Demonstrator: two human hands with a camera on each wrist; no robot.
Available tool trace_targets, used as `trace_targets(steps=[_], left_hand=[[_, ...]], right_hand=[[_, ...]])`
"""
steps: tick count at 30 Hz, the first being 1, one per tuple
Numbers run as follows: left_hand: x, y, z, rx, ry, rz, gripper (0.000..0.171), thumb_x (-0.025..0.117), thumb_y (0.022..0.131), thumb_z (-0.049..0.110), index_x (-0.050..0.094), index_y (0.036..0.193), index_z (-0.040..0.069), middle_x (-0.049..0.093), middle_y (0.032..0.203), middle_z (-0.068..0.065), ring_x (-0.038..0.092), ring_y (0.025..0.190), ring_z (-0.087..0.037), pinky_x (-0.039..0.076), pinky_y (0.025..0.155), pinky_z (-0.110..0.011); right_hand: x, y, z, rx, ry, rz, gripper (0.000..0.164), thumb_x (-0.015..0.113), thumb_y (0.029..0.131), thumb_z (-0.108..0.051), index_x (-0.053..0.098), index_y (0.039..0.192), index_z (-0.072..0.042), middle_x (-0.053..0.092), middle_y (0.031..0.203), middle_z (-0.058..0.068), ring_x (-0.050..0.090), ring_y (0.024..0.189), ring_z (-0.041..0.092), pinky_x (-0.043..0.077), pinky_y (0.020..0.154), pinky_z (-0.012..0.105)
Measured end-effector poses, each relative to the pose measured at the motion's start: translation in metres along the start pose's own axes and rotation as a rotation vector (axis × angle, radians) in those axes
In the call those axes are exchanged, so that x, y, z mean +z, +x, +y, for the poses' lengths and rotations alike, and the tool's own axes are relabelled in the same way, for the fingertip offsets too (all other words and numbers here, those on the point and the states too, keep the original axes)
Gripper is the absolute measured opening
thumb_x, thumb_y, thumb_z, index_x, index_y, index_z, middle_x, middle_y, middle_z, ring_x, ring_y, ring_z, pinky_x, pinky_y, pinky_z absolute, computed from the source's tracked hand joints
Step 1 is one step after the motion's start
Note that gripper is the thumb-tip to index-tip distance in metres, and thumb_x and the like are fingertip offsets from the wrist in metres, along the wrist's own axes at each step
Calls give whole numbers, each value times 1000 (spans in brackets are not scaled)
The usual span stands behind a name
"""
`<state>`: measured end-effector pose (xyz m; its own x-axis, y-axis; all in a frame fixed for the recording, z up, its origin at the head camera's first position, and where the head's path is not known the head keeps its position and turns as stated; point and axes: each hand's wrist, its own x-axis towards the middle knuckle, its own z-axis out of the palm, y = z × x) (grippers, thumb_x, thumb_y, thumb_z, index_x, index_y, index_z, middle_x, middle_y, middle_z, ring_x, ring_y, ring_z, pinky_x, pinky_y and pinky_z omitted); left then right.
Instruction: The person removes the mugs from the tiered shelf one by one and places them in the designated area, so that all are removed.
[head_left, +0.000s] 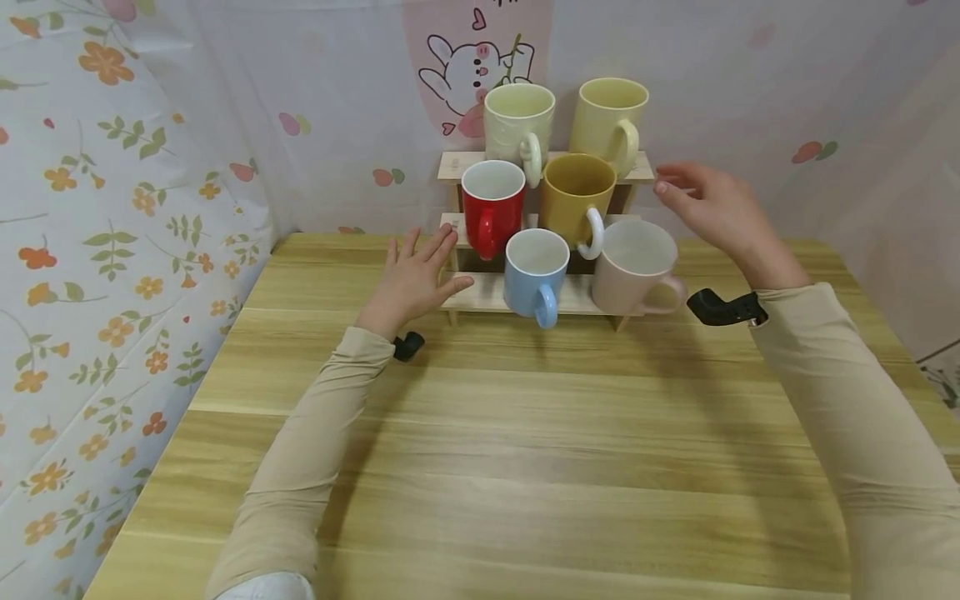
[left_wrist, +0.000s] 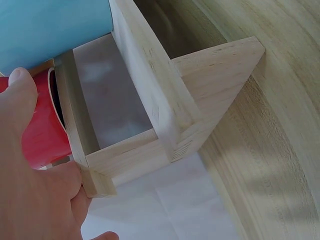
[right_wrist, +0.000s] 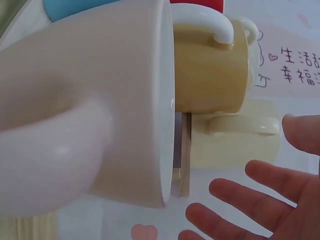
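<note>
A three-tier wooden mug rack [head_left: 483, 287] stands at the back of the table, two mugs on each tier. My left hand [head_left: 411, 282] is spread at its left side, fingertips at the end of the middle shelf [left_wrist: 98, 183], near the red mug [head_left: 492, 208]. Beside the rack's upper right, my right hand [head_left: 716, 208] is raised with loose fingers and holds nothing. Nearest to it are the yellow mug [head_left: 609, 121] on top and the pale pink mug [head_left: 633, 267] at the bottom. The mustard mug [head_left: 576, 196], light blue mug [head_left: 536, 271] and pale green mug [head_left: 517, 125] fill the other places.
The wood-grain table [head_left: 525, 467] stretches toward me. Behind the rack hangs a white printed cloth [head_left: 322, 125] with a rabbit picture [head_left: 476, 75]. A flowered cloth [head_left: 112, 292] borders the left side. Black wrist mounts [head_left: 723, 308] sit on both sleeves.
</note>
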<state>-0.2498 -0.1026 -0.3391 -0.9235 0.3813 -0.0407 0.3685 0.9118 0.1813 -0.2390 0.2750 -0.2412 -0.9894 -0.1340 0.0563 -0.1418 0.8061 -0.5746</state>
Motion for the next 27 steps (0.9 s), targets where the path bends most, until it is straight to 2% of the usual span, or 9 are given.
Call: trace_targets(steps=[2,5,8,10,15,22,27], left_hand=[[1,0,0,4,0,-2,81,35,92,68,9,155,24,2,162,4,-3,147,-38,-1,115,-62],[2,1,-1,4,-7,-5,81,35,92,67,9,155,24,2,162,4,-3,147,-38,-2,115,-62],[2,1,-1,1,-6,-10,81,35,92,68,8,155,24,1,162,5,-4,147,-38,-2,115,-61],[2,1,-1,-3,1,-11,82,35,91,68,8,155,24,0,162,5,-4,147,-38,-1,115,-61],[3,1,-1,-3,13,1,82,37,91,68,9,155,24,1,162,5,-2,147,-38,2,115,-62],[4,2,-1,-2,3,6,83,39,91,67,9,155,23,2,162,4,-1,147,-39,2,115,-62],[3,3,-1,-6,23,-3,83,38,91,68,7,155,24,0,162,5,-1,147,-39,5,115,-62]], right_hand=[[1,3,0,5,10,3,62,37,99,-48,36,147,-10,46,143,20,49,123,43,42,95,57],[1,7,-1,22,56,6,59,38,100,-46,40,145,-9,51,138,20,56,109,27,48,85,36],[1,11,-2,44,177,11,57,42,99,-44,43,143,-7,56,128,14,57,93,10,47,73,17],[0,14,-3,58,285,13,56,45,98,-43,44,141,-6,59,120,6,58,88,2,48,71,12],[0,20,-5,63,452,20,54,52,96,-39,48,137,-5,62,101,-9,62,81,2,52,67,13],[1,26,-9,102,701,-5,43,60,92,-38,57,121,-7,68,99,-4,69,78,10,56,65,20],[2,36,-14,155,789,5,34,63,91,-36,58,112,-11,67,96,-4,70,75,10,57,63,21]])
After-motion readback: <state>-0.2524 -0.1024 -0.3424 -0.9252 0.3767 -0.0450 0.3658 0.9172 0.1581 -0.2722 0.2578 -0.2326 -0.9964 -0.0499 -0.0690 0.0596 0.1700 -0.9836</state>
